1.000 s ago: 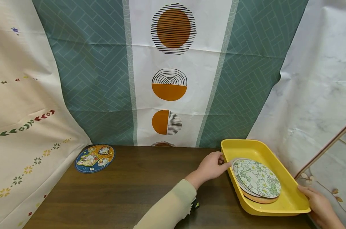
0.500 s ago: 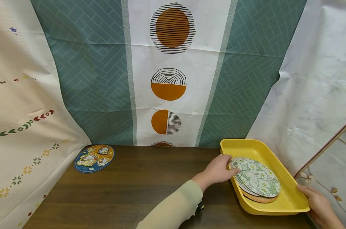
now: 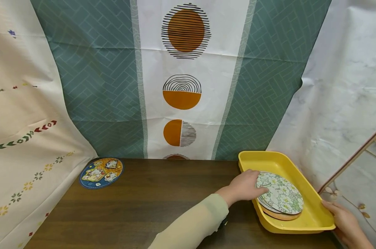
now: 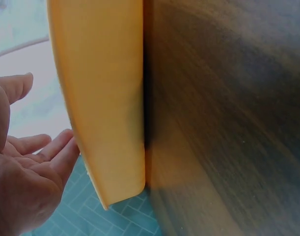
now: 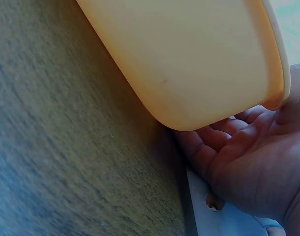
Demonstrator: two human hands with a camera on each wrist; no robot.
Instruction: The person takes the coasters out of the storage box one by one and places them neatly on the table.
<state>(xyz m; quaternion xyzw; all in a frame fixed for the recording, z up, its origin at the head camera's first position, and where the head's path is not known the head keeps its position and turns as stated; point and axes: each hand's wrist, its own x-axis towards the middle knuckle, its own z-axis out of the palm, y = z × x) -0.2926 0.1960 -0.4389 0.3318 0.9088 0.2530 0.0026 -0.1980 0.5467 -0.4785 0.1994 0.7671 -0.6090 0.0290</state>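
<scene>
A yellow plastic tray [image 3: 317,216] stands at the right of the table, holding a stack of round coasters, the top one printed with green and white flowers [image 3: 281,193]. My left hand [image 3: 242,186] reaches over the tray's left rim, thumb over the top coaster's left edge. In the left wrist view its fingers [image 4: 64,147] are loosely bent beside the tray wall [image 4: 100,93], the thumb well apart from them. My right hand [image 3: 346,221] grips the tray's near right corner, thumb at the rim. From the right wrist, the fingers [image 5: 204,152] show under the tray's outer side.
Another round coaster [image 3: 101,173], blue and orange with cartoon figures, lies at the back left of the dark wooden table [image 3: 128,214]. A patterned cloth [image 3: 178,69] hangs behind the table, with a cream cloth [image 3: 29,166] at left and a marbled one [image 3: 340,103] at right.
My left hand has moved right, from the tray's left rim to over the left edge of the coaster stack. The right hand has stayed on the tray's corner.
</scene>
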